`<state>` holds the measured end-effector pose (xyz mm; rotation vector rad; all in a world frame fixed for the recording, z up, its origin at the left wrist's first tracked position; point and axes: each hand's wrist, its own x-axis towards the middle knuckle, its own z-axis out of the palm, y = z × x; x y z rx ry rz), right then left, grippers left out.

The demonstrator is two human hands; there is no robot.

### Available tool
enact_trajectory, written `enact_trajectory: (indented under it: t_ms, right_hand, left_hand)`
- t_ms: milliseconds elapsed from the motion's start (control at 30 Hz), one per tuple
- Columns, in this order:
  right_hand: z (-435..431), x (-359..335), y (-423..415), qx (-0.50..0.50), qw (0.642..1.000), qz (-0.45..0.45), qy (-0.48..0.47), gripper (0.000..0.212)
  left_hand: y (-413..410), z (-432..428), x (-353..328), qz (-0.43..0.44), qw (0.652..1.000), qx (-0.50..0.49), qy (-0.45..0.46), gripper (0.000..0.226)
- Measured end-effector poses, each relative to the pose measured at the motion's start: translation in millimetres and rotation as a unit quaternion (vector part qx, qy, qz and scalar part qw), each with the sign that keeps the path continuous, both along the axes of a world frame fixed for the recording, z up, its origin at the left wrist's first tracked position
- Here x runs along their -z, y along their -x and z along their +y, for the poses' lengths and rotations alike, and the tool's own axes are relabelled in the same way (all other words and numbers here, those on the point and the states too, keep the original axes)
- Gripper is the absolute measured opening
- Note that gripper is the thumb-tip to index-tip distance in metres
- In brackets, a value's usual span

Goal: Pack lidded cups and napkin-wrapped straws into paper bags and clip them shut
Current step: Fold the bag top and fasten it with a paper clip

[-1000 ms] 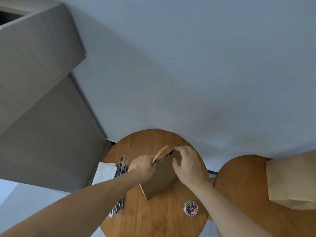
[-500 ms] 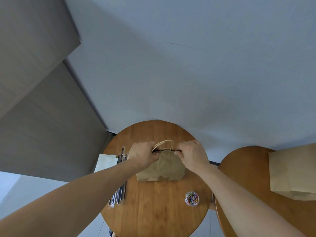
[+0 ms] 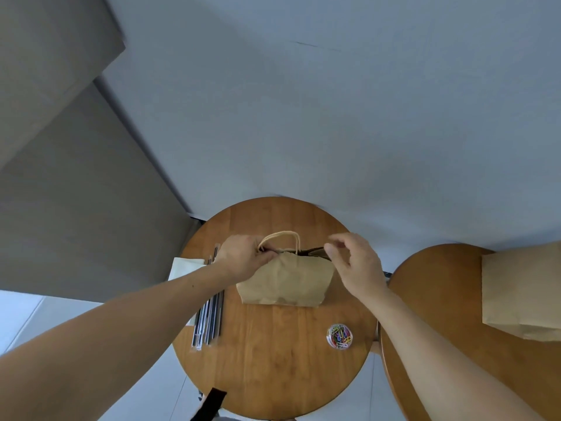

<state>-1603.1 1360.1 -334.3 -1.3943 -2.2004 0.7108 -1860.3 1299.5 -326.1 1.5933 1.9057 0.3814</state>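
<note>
A brown paper bag point(image 3: 285, 281) with a twisted paper handle point(image 3: 280, 238) stands upright on the round wooden table point(image 3: 273, 360). My left hand point(image 3: 243, 256) pinches the left end of the bag's top edge, next to the handle. My right hand point(image 3: 355, 262) hovers at the right end of the top edge with its fingers spread and nothing in them. The bag's mouth shows as a dark slit between my hands; its contents are hidden. A round clear tub of coloured paper clips point(image 3: 340, 336) sits on the table to the front right of the bag.
Several wrapped dark straws point(image 3: 209, 323) lie along the table's left side, beside a white napkin point(image 3: 185, 267). A second round table point(image 3: 440, 299) at the right carries another brown paper bag point(image 3: 522, 293). A grey wall rises behind; a dark strap point(image 3: 209, 404) shows at the bottom.
The bag went from tilted to standing upright. My right hand has let go of the top edge and opened; my left hand keeps its pinch.
</note>
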Motion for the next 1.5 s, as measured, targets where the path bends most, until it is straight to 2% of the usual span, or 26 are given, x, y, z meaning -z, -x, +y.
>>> enact_trajectory:
  t_ms: [67, 100, 200, 333, 433, 533, 833, 1200, 1400, 1500]
  right_hand:
    - [-4.5, 12.0, -15.6, 0.101, 0.993, 0.054, 0.035, 0.030]
    - [-8.3, 20.1, -24.0, 0.131, 0.988, 0.045, 0.061, 0.027]
    - [-24.4, 53.9, -46.4, 0.087, 0.979, -0.100, 0.155, 0.017]
    - [-54.9, 96.8, -62.7, 0.012, 0.931, -0.266, 0.248, 0.020]
    - [-69.9, 118.5, -67.3, 0.033, 0.902, -0.324, 0.284, 0.024]
    - [-73.8, 130.1, -65.9, 0.053, 0.881, -0.355, 0.308, 0.023]
    - [-81.9, 143.6, -54.0, 0.092, 0.853, -0.404, 0.317, 0.015]
    - [-86.4, 147.1, -51.8, 0.148, 0.867, -0.351, 0.322, 0.034]
    - [-88.0, 146.2, -52.8, 0.154, 0.853, -0.353, 0.353, 0.020]
    - [-88.0, 146.6, -59.5, 0.150, 0.855, -0.336, 0.366, 0.022]
  left_hand:
    - [-1.3, 1.9, 1.4, 0.005, 1.000, 0.003, -0.001, 0.012]
    - [-2.9, 2.1, 2.3, 0.006, 1.000, 0.003, -0.004, 0.013]
    - [-9.8, 1.4, 4.6, 0.007, 1.000, 0.002, -0.014, 0.012]
    - [-15.2, 0.0, 5.8, 0.008, 0.999, -0.019, -0.040, 0.010]
    - [-17.7, -5.0, 6.9, 0.000, 0.998, -0.028, -0.063, 0.007]
    - [-20.4, -13.6, 8.1, -0.009, 0.996, -0.036, -0.087, 0.013]
    - [-24.1, -22.4, 10.9, -0.020, 0.993, -0.030, -0.113, 0.016]
    - [-22.1, -22.2, 8.3, -0.030, 0.996, -0.024, -0.076, 0.009]
    - [-22.1, -22.6, 8.5, -0.018, 0.997, -0.017, -0.071, 0.011]
    - [-20.4, -21.5, 8.9, -0.016, 0.998, -0.020, -0.064, 0.012]
